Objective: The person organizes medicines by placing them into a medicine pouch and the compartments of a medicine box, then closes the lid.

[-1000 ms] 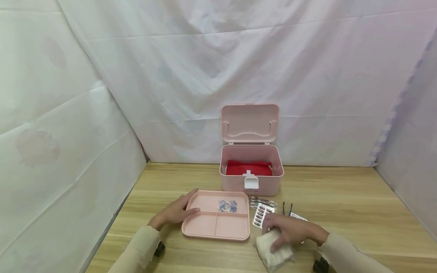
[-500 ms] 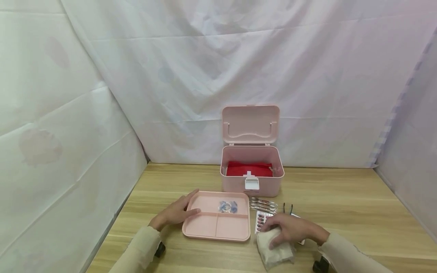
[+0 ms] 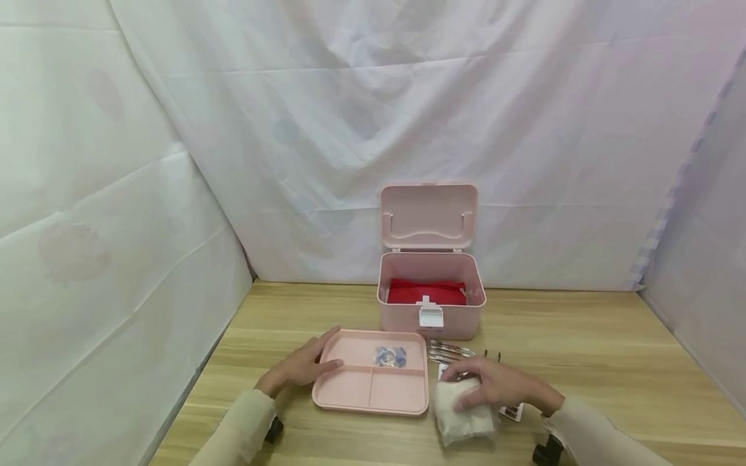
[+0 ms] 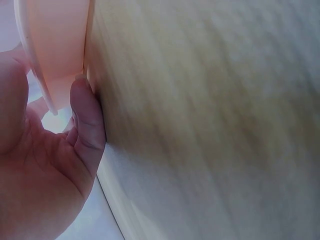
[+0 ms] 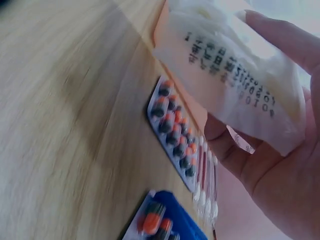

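My right hand (image 3: 495, 383) grips a white gauze pack (image 3: 463, 421) in clear plastic, thumb on one side and fingers on the other. In the right wrist view, rows of dark printed characters show on the pack (image 5: 225, 70), which is held above the table. At the left edge of a pink divided tray (image 3: 344, 389), my left hand (image 3: 300, 366) holds the rim, thumb over the inside. A finger (image 4: 86, 112) of that hand lies low against the tray's outer wall in the left wrist view. Small blue-and-clear wrapped items (image 3: 389, 356) lie in the tray's back compartment.
A pink box (image 3: 431, 323) with its lid raised stands behind, a red pouch (image 3: 428, 292) inside. Beside the tray lie cotton swabs (image 3: 445, 350) and a capsule blister pack (image 5: 172, 130). A second blister pack (image 5: 152, 220) and two thin dark tips (image 3: 498, 356) are near my right hand.
The gauze pack has turned and come up slightly in my right hand, now covering more of the capsule blister pack. My left hand stays on the tray; the head view has tilted a little upward.
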Action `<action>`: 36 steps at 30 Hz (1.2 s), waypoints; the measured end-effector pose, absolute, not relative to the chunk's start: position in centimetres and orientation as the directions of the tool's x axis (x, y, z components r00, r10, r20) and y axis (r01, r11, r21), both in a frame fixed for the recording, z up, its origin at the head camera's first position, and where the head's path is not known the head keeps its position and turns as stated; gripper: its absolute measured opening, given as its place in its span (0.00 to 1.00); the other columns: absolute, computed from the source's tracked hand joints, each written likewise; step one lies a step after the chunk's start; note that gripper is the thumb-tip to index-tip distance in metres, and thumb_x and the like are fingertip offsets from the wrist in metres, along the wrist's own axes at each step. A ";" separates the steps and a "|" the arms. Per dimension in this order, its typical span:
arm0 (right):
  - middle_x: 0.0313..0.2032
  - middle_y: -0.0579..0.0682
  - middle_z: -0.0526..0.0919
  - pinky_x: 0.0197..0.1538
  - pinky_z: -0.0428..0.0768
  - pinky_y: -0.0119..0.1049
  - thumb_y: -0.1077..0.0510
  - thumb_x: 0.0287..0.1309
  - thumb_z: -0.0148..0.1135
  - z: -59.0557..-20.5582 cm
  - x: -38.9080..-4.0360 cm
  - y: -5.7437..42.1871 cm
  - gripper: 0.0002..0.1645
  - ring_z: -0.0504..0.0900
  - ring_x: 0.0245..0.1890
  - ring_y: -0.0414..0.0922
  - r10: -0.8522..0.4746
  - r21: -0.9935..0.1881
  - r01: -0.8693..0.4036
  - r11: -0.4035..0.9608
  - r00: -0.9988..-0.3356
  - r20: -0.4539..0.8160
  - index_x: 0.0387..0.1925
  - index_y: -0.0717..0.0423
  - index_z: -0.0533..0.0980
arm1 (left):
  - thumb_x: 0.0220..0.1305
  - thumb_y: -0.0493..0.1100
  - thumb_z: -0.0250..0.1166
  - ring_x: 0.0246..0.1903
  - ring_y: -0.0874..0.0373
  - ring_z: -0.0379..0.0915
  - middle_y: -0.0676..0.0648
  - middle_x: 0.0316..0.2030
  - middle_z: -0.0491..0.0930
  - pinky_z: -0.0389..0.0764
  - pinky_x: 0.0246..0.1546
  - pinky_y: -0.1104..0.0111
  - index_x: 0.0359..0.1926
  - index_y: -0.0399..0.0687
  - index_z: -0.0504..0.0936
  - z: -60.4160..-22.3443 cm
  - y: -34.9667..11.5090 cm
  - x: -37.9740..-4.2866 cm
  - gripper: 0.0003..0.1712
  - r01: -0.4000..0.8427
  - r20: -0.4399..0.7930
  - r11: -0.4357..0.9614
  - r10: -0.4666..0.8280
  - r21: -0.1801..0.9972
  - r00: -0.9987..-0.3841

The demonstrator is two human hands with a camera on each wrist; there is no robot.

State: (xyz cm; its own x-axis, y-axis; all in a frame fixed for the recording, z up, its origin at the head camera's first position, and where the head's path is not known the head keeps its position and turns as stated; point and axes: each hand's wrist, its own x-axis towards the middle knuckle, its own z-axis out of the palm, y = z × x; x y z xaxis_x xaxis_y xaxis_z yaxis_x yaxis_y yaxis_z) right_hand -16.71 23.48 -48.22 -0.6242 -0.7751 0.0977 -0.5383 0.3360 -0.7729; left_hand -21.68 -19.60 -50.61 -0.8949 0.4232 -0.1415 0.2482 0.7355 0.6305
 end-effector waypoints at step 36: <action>0.41 0.41 0.86 0.42 0.81 0.32 0.49 0.57 0.72 -45.3 -18.1 14.5 0.20 0.81 0.38 0.38 -0.486 -0.789 -0.450 0.419 -0.845 0.224 0.51 0.46 0.82 | 0.67 0.60 0.62 0.38 0.55 0.65 0.45 0.42 0.69 0.70 0.43 0.56 0.78 0.55 0.52 -50.7 -19.7 -21.7 0.46 0.294 -0.117 0.727 0.456 0.621 -0.882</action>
